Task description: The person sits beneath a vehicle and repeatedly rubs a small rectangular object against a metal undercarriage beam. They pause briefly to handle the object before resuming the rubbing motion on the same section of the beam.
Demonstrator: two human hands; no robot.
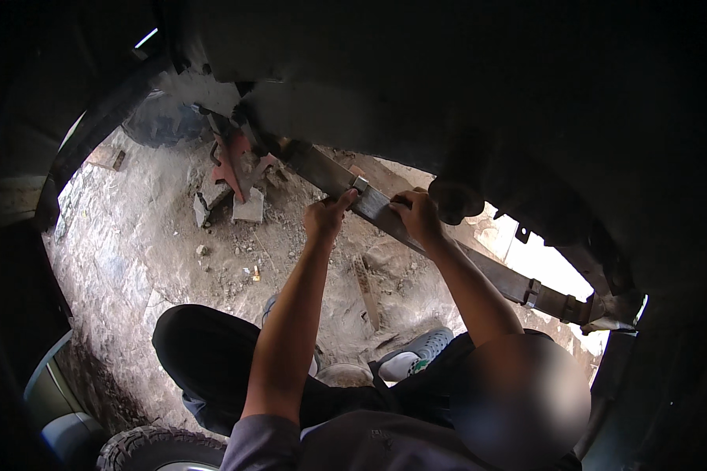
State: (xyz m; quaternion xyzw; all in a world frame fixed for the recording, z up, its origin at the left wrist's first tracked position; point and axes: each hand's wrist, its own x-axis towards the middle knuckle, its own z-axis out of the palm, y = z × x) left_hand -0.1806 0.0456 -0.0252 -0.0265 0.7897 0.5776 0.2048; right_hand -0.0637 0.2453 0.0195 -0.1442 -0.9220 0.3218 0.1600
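Observation:
Under a vehicle, a long metal bar of stacked strips point(485, 272), like a leaf spring, runs diagonally from upper middle to lower right. My left hand point(326, 217) grips a small bright metal clip point(360, 183) on the bar, its thumb raised against the clip. Just to the right, my right hand point(419, 213) is closed in a pinch against a lighter section of the bar point(373, 206); whatever its fingertips hold is too small to make out.
Dark bodywork point(369, 78) arches overhead, with a cylindrical part point(459, 196) hanging right of my hands. A red metal stand point(232, 165) and concrete blocks point(247, 206) sit on dusty ground point(126, 259). My bent legs and shoes are below; a tyre point(145, 447) lies at lower left.

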